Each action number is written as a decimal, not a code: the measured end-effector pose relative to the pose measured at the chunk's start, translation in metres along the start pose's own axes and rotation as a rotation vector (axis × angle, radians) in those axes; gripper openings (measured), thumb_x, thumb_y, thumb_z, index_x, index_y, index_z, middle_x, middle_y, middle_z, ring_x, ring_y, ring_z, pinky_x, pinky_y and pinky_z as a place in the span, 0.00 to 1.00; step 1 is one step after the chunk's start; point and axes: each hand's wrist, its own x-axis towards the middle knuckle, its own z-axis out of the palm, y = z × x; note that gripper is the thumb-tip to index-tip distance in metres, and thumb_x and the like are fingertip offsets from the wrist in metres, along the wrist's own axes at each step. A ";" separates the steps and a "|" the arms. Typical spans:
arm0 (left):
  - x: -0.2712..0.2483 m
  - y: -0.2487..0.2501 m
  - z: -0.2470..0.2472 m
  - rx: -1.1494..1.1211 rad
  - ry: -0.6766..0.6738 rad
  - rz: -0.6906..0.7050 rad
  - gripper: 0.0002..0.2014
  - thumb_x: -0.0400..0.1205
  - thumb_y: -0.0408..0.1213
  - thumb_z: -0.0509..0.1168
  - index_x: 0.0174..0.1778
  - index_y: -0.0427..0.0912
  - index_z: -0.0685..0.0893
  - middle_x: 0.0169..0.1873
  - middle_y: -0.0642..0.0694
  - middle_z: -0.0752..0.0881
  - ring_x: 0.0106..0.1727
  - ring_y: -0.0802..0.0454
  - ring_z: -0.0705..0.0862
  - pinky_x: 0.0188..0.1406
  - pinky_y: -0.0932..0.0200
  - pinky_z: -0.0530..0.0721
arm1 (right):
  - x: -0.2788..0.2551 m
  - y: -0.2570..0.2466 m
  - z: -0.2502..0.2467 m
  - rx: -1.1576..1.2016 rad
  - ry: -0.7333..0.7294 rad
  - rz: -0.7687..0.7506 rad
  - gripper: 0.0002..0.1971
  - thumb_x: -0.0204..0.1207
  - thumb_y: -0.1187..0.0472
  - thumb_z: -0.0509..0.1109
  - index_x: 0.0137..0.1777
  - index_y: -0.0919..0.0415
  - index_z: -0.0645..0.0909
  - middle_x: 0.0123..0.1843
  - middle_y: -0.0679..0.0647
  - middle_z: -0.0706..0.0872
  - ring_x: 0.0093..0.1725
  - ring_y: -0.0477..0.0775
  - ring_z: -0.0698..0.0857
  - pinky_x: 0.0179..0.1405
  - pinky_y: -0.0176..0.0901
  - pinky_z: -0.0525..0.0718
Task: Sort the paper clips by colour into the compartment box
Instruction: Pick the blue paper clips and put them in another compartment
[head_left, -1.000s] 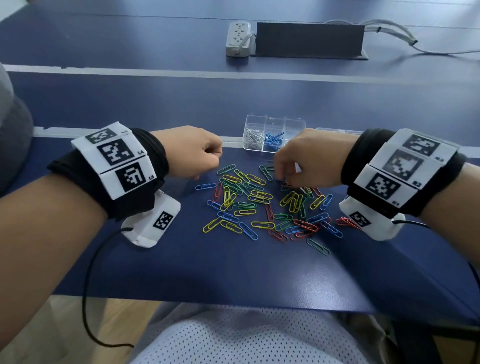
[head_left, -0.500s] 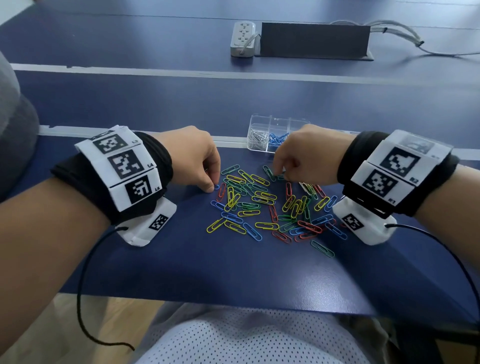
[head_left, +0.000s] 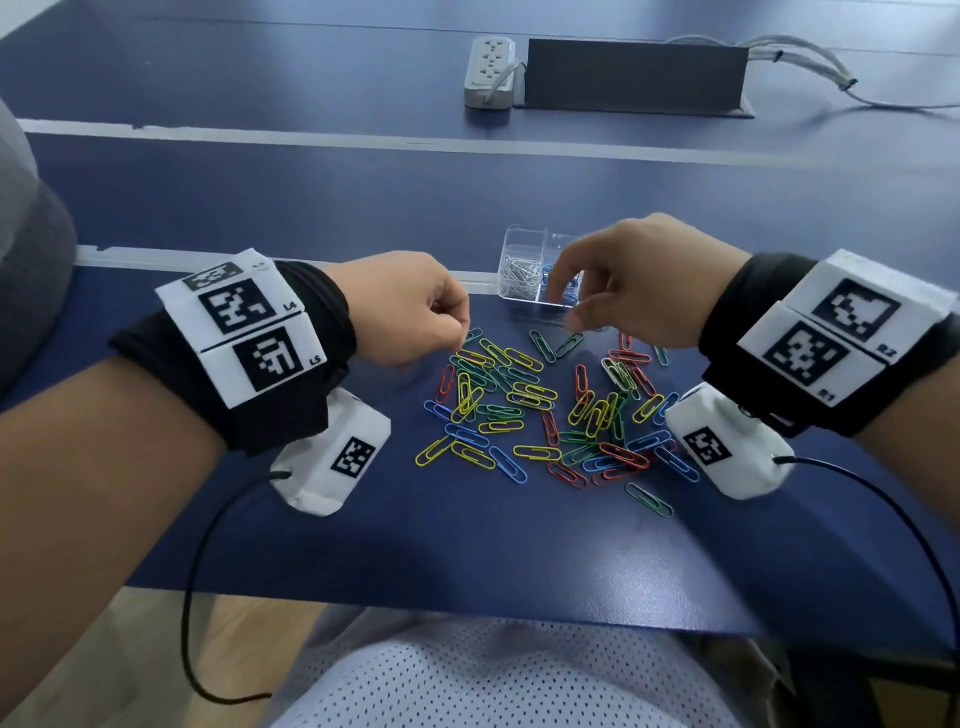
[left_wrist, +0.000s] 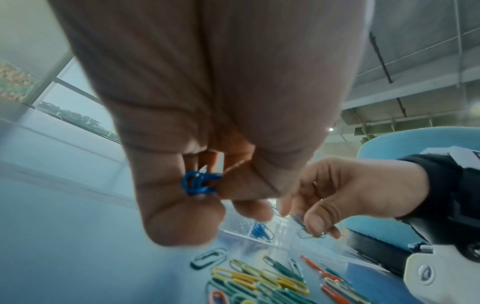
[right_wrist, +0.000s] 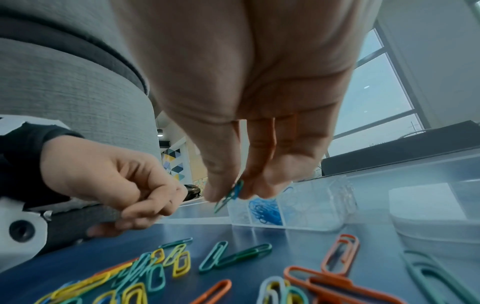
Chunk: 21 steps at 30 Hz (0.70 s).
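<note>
Loose paper clips (head_left: 545, 410) in yellow, green, blue and red lie scattered on the blue table between my hands. The clear compartment box (head_left: 524, 234) stands just behind them, with silver clips (head_left: 517, 270) in its left cell and blue clips (right_wrist: 265, 209) in the one beside it. My left hand (head_left: 460, 343) hovers over the pile's left edge and pinches a few blue clips (left_wrist: 200, 183). My right hand (head_left: 566, 306) is raised in front of the box, thumb and finger pinching one green clip (right_wrist: 231, 195). This hand hides the box's right cells in the head view.
A translucent lid or tray (right_wrist: 428, 216) lies right of the box. A grey power strip (head_left: 488, 73) and a black cable cover (head_left: 634, 73) sit far back. The table's front edge (head_left: 467, 605) runs close to my lap.
My right hand has risen from the pile toward the box with a green clip. My left hand has lifted off the table with blue clips pinched in it.
</note>
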 end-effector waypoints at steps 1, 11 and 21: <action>0.000 0.002 0.000 0.008 0.004 0.004 0.11 0.77 0.34 0.59 0.29 0.49 0.79 0.14 0.58 0.81 0.17 0.70 0.75 0.18 0.78 0.68 | 0.000 0.000 0.001 -0.003 0.015 0.000 0.06 0.71 0.57 0.74 0.48 0.48 0.86 0.38 0.48 0.87 0.32 0.44 0.78 0.42 0.37 0.73; -0.007 -0.003 0.007 0.069 -0.053 0.031 0.03 0.73 0.42 0.67 0.35 0.50 0.85 0.18 0.53 0.75 0.21 0.59 0.72 0.27 0.64 0.69 | -0.004 0.003 0.001 -0.035 0.095 0.026 0.04 0.67 0.59 0.76 0.41 0.50 0.86 0.28 0.42 0.80 0.37 0.51 0.79 0.41 0.39 0.74; -0.006 -0.011 0.012 0.172 -0.057 0.082 0.07 0.66 0.49 0.77 0.35 0.53 0.89 0.19 0.52 0.72 0.24 0.60 0.73 0.23 0.69 0.67 | -0.006 0.002 0.003 0.162 0.048 0.010 0.13 0.67 0.66 0.71 0.39 0.44 0.87 0.28 0.40 0.82 0.28 0.35 0.80 0.31 0.18 0.74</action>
